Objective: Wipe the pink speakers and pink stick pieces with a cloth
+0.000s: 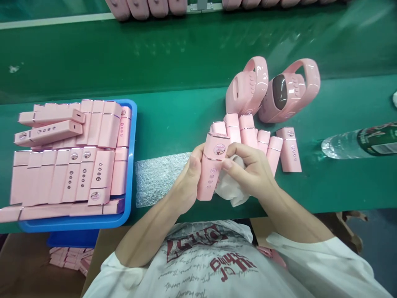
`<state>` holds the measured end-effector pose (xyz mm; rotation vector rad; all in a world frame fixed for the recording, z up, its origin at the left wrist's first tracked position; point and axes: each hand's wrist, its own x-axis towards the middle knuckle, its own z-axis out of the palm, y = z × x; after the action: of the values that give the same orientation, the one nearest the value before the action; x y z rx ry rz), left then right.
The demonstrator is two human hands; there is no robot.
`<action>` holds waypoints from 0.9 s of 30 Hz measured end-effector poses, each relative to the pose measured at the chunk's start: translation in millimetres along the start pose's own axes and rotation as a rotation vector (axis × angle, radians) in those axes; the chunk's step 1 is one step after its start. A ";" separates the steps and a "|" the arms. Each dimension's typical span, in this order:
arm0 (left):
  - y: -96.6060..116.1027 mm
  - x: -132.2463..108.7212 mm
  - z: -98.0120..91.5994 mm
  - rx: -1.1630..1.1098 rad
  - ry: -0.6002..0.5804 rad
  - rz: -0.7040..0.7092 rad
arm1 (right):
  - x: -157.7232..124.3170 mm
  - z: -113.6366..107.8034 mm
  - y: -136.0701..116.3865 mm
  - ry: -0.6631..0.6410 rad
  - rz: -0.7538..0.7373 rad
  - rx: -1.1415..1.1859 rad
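My left hand (187, 178) is wrapped round the side of a pink boxy microphone (208, 178) with a mesh top, a round picture badge and a column of small buttons. It is tilted, its badge side facing up at me. My right hand (251, 169) is closed with a crumpled white cloth (232, 188) under its fingers, and its thumb and forefinger touch the microphone's right edge near the silver band. Just beyond my hands, several more pink microphones (248, 130) lie side by side. One single microphone (290, 151) rests to their right, buttons up.
A blue tray (132, 165) piled with pink microphones stands on the left. Bubble wrap (161, 178) lies on the green table (173, 120). Two pink handled speakers (248, 89) stand behind, and a plastic bottle (344, 145) lies at right. Pink items line the shelf above.
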<state>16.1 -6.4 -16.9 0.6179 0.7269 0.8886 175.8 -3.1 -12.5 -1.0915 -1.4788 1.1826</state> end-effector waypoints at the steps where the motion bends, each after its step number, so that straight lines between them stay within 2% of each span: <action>1: 0.9 -0.6 0.5 0.044 -0.004 -0.002 | 0.6 0.5 -0.6 0.001 0.010 0.014; 5: 3.8 -1.3 1.7 0.099 -0.005 -0.033 | 3.0 -0.4 -4.3 0.003 0.053 0.034; 12: -2.8 1.9 -2.7 -0.054 0.030 -0.061 | 3.4 -2.6 -1.8 -0.004 0.048 0.079; 17: 0.5 3.1 0.4 -0.128 0.036 -0.134 | 3.0 -3.4 0.5 -0.032 0.061 0.134; 20: 2.1 3.8 1.7 -0.152 0.032 -0.131 | 2.5 -4.1 1.5 -0.044 0.060 0.167; 23: 3.1 4.0 2.8 -0.104 0.041 -0.100 | 1.9 -4.8 1.6 -0.015 0.040 0.140; 27: 3.8 3.7 4.3 -0.062 0.078 -0.096 | 2.0 -5.9 -1.1 0.066 0.002 -0.013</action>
<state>19.3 -2.1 -12.5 0.4915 0.7894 0.8470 181.2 -0.2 -10.5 -1.1309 -1.4364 1.1290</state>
